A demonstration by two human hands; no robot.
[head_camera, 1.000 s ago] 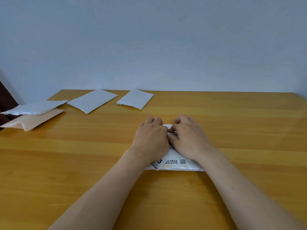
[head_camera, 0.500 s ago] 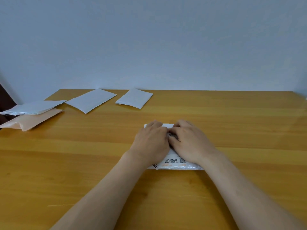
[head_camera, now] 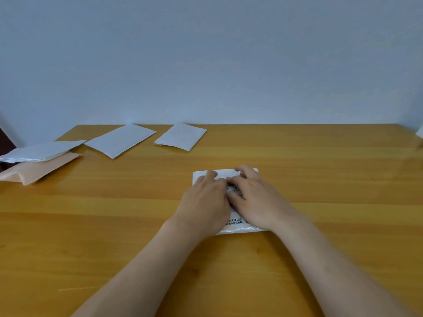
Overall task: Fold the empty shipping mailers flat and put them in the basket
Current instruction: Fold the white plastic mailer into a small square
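1. White printed mailer [head_camera: 233,221] lay centre-right on the worktop [head_camera: 114,225], far fold running left to right.
2. Left grip [head_camera: 206,202] and right grip [head_camera: 256,202], fingers extended, pressed it side by side; neither was nearer.

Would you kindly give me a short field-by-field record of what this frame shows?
Surface: wooden table
In work: printed mailer, lying near the centre
Left hand: presses on the printed mailer
Right hand: presses on it beside the left
Far left: long white mailer; short white mailer
Left edge: crumpled white mailer lying on a peach mailer
Basket: not in view
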